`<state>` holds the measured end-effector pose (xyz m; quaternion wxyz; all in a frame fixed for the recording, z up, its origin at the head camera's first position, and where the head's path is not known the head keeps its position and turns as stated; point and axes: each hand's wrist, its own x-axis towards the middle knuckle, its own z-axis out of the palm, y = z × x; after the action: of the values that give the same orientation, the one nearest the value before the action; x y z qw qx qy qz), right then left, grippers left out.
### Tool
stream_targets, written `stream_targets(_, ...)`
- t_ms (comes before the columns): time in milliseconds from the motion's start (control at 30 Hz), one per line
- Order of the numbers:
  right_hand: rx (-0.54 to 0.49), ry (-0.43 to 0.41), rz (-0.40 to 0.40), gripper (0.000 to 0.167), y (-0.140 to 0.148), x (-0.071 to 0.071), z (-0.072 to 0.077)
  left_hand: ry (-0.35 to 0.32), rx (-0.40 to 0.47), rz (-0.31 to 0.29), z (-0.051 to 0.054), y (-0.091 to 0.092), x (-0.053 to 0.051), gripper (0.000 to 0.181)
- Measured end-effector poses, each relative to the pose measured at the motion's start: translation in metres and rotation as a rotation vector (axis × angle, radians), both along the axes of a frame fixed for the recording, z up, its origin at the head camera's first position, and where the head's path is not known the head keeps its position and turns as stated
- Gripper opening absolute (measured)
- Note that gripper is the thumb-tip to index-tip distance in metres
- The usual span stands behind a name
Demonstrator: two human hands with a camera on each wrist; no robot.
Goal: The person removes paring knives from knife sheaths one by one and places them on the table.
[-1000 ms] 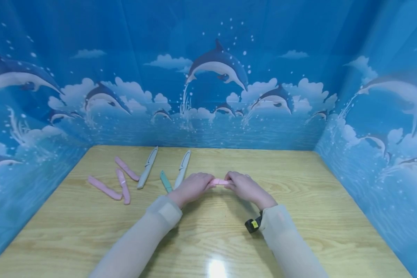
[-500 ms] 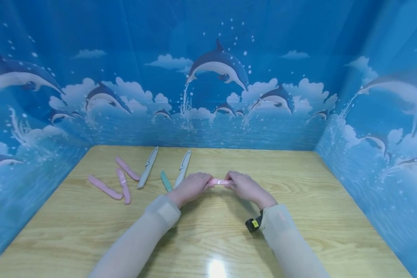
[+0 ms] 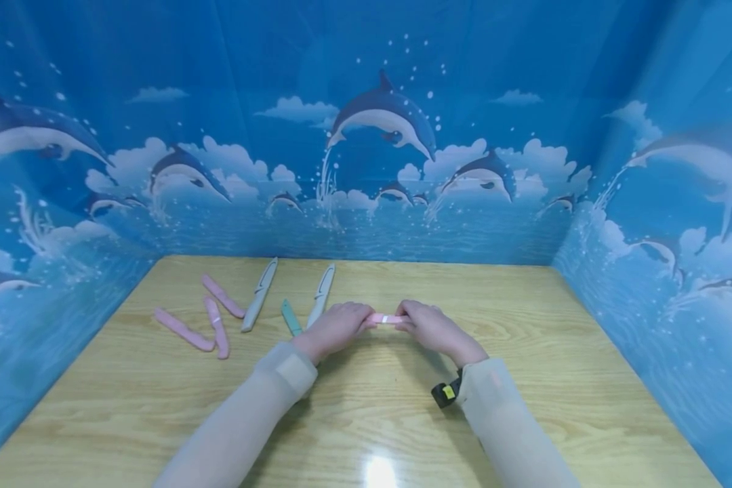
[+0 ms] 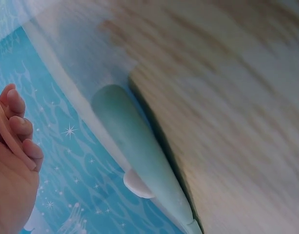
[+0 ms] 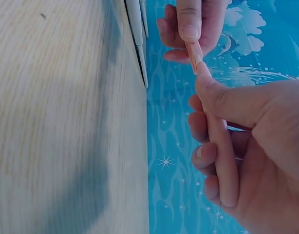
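Note:
Above the middle of the table both hands hold one pink sheathed knife (image 3: 379, 318) level between them. My left hand (image 3: 337, 329) pinches its sheath end with thumb and fingers. My right hand (image 3: 434, 332) curls round the handle (image 5: 223, 165), the thumb pressed along it near the joint. A whitish strip shows between the two grips in the head view; whether it is bare blade I cannot tell. In the left wrist view, the fingers (image 4: 24, 127) of my left hand wrap a pink length at the left edge. The hands cover most of the knife.
On the wooden table (image 3: 366, 407) lie several more knives: pink ones (image 3: 184, 331) at the left, a grey-white one (image 3: 259, 295), another pale one (image 3: 322, 295) and a green one (image 3: 291, 317) beside my left hand. A dolphin-print curtain (image 3: 366, 203) surrounds the table's back and sides.
A whitish strip at the middle of the pink knife has become more visible since one second ago. Both hands stay almost in place, and the other knives have not moved.

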<state>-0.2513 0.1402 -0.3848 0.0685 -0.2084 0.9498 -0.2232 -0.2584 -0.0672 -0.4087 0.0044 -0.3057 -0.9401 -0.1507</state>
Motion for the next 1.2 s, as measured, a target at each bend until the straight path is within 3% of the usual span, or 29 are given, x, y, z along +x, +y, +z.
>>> stream_targets(1200,-0.003,-0.008,-0.002,0.011,0.0079,-0.001,-0.0021,-0.014,-0.002,-0.004,-0.0006,0.0011,-0.0013,0.023)
